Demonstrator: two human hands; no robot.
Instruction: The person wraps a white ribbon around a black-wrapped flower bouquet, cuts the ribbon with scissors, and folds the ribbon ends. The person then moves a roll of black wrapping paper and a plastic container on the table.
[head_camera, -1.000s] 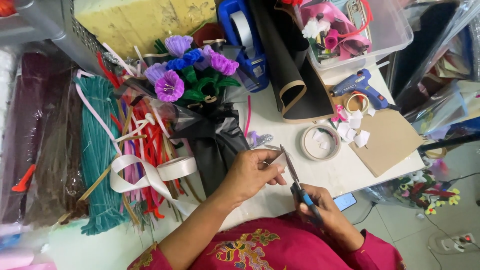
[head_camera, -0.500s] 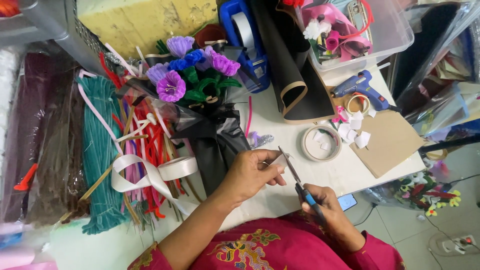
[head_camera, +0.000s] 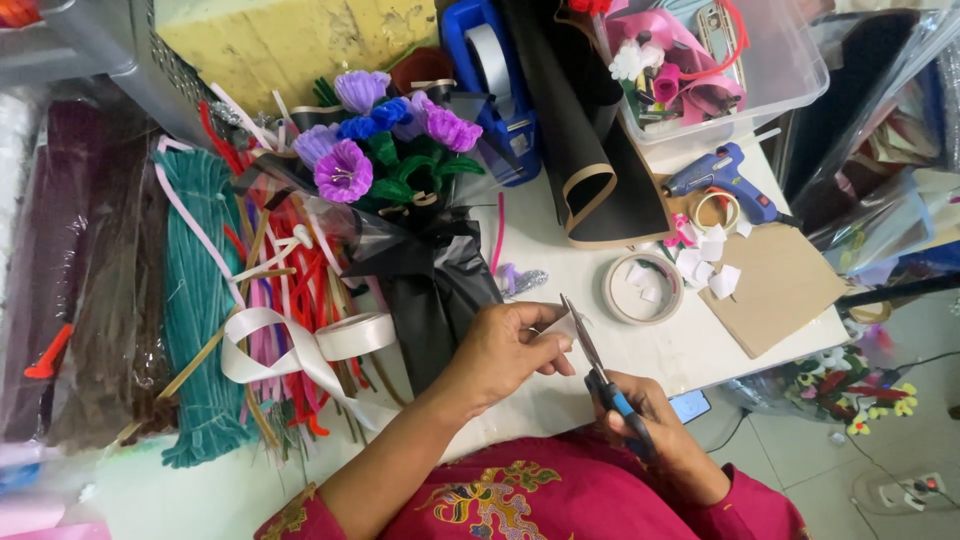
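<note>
My right hand grips blue-handled scissors, their blades pointing up and away from me. My left hand pinches a small pale piece of material right beside the blades, over the white table. Just left of my left hand lies a bouquet of purple and blue pipe-cleaner flowers wrapped in clear film and black paper. A cream ribbon loops below the bouquet.
Piles of coloured pipe cleaners fill the left side. A tape roll, white paper squares, brown cardboard, a blue glue gun, a black sheet roll, a blue tape dispenser and a clear bin lie ahead and right.
The scissors have tilted slightly and my left hand has shifted the small piece a little along the blades. Everything on the table stays where it was.
</note>
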